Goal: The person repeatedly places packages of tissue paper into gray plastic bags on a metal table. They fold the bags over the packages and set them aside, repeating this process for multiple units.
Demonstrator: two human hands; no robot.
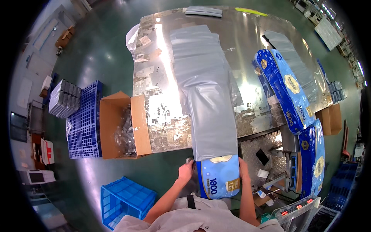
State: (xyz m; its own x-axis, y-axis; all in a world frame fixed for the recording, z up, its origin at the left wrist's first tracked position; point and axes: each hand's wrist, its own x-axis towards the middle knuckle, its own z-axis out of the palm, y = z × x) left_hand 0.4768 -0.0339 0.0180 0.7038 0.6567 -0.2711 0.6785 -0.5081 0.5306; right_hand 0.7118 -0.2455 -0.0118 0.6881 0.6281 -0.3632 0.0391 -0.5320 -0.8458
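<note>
A blue tissue pack (218,178) lies in front of my body, its far end inside the mouth of a grey plastic bag (214,127). The bag stretches away over the table's near edge. My left hand (186,170) is closed at the left corner of the bag's mouth, thumb and fingers pinching the edge. On the opposite side my right hand (243,169) grips the right corner of the mouth, against the pack; its fingers are partly hidden. A stack of flat grey bags (195,50) is spread on the table beyond.
The metal table (162,127) has peeling patches. Two more blue tissue packs (288,87) sit end to end on the right, beside other grey bags (295,58). An open carton (116,131), a blue crate (125,201) and a blue pallet (85,123) stand left. A scale display (295,210) is near right.
</note>
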